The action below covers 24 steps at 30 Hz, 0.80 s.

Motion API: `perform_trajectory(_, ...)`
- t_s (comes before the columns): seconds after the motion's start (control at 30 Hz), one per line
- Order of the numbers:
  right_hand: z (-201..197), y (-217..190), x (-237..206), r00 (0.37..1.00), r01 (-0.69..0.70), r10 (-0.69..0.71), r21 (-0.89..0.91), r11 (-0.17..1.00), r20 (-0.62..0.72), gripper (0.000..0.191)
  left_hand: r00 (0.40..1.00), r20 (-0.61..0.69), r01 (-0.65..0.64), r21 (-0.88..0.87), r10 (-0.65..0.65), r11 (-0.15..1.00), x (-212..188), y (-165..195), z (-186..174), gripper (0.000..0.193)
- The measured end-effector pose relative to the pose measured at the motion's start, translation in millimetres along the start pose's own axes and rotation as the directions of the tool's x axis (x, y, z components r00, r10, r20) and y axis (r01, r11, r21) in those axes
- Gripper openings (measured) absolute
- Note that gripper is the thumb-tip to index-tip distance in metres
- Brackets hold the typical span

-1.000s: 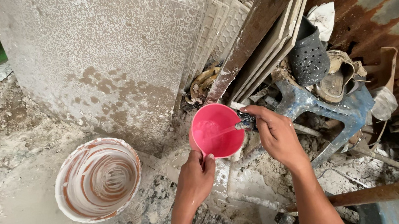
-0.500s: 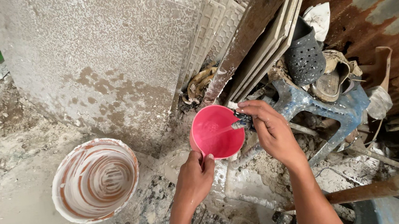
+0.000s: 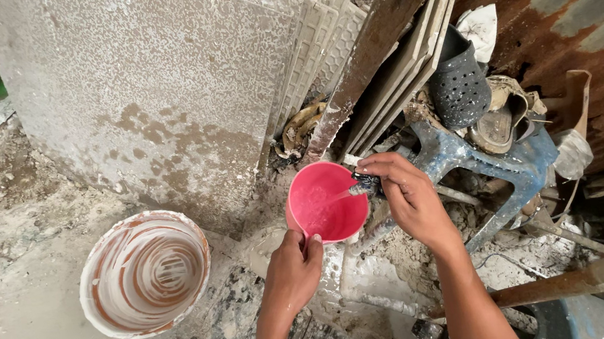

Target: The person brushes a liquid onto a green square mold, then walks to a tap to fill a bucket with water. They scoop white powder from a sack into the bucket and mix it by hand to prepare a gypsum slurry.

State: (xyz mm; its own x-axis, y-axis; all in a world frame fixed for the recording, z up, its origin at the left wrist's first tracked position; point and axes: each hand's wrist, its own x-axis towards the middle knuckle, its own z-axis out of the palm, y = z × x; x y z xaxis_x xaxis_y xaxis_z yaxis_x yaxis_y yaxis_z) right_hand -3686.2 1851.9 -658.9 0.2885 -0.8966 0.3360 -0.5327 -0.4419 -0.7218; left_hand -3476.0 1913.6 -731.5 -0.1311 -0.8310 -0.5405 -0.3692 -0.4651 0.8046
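Left hand (image 3: 292,269) grips pink bowl (image 3: 322,202) rim.

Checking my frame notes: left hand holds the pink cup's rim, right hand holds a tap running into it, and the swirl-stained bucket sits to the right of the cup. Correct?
One error: in the head view the swirl-stained bucket sits left of the pink cup, not right. The left hand on the rim and the right hand at the tap stand.

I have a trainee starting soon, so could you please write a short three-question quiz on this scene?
1. True or false: the left hand grips the rim of the pink bowl.
2. What does the right hand hold over the bowl? A) a small dark object B) a hammer C) a brush
3. What lies left of the bowl on the ground?

Key: 1 true; 2 A; 3 a round bucket smeared with white swirls.
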Motion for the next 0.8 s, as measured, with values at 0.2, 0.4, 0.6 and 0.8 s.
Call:
perform_trajectory(0.2, 0.3, 3.9, -2.0, 1.0, -0.021, 0.021, 0.026, 0.999, 0.001, 0.04, 0.999, -0.042, -0.027, 0.029, 0.028, 0.999, -2.8, 2.2, -0.9, 0.03)
perform_trajectory(0.4, -0.2, 7.8, -4.5, 0.998, -0.058, 0.057, 0.057, 0.997, 0.024, 0.043, 0.999, -0.042, -0.03, 0.012, 0.03, 0.999, -5.7, 6.1, -1.3, 0.029)
perform_trajectory(0.6, 0.1, 11.4, -5.9, 0.999, 0.02, -0.023, 0.089, 0.996, 0.032, 0.041, 0.996, -0.08, -0.041, 0.02, 0.043, 0.999, -5.9, 6.3, -0.8, 0.031)
perform_trajectory(0.8, -1.7, 23.7, -12.8, 0.993, 0.098, -0.104, 0.093, 0.991, 0.056, 0.038, 0.996, -0.075, -0.05, 0.019, 0.051, 0.999, -3.7, 3.8, -0.8, 0.029)
